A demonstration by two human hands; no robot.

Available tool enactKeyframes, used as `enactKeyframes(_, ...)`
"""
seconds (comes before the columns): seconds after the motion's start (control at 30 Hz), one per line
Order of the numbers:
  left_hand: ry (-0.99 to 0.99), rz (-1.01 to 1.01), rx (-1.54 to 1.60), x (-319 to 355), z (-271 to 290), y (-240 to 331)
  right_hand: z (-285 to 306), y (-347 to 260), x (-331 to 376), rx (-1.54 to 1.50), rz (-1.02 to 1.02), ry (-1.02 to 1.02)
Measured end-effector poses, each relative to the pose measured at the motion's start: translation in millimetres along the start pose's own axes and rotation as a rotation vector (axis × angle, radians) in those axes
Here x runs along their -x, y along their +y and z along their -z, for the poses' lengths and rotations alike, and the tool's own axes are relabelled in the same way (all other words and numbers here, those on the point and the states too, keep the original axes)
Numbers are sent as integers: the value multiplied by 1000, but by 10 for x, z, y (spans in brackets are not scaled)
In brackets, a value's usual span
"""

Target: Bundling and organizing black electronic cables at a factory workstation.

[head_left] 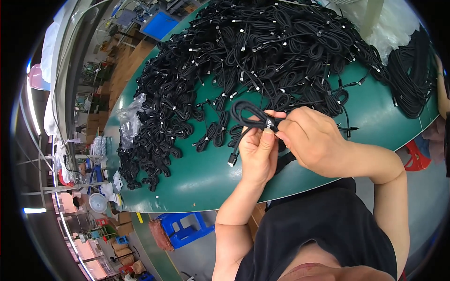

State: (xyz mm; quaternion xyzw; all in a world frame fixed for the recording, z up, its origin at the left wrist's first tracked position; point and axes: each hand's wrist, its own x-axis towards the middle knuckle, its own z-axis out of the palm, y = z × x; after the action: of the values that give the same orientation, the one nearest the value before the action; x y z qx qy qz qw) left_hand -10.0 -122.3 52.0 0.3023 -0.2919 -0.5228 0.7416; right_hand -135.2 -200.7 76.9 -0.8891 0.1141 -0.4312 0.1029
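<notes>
A coiled black cable [243, 112] is held up over the near part of the green table. My left hand [258, 152] is closed round the coil, its thumb pressing on a black strap [270, 123] with white print that wraps the bundle. Below the loop hangs one plug end [232, 159] with a metal tip. My right hand [315, 138] pinches at the strap from the right with fingers closed; its fingertips partly cover the strap and the rest of the coil, so I cannot see exactly what they grip.
A great heap of coiled black cables [220, 51] covers the far and left parts of the green table [197, 187]. A clear plastic bag [131, 119] lies at the left, a bundle of long black cables [412, 79] at the right. Blue [187, 229] and red stools [416, 157] stand below the edge.
</notes>
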Motion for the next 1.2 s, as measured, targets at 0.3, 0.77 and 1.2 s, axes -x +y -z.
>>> enactKeyframes(0.3, 27, 15, -13, 19, 6, -32, -36, 29, 38, -56, 77, 40)
enactKeyframes(0.77, -3, 154, -347, 123, 367, 230, 196, 396, -66, -449, -48, -355)
enactKeyframes(1.2, 84, 0, -22, 157, 182, -109, 60, 163, 105, -120, 106, -48)
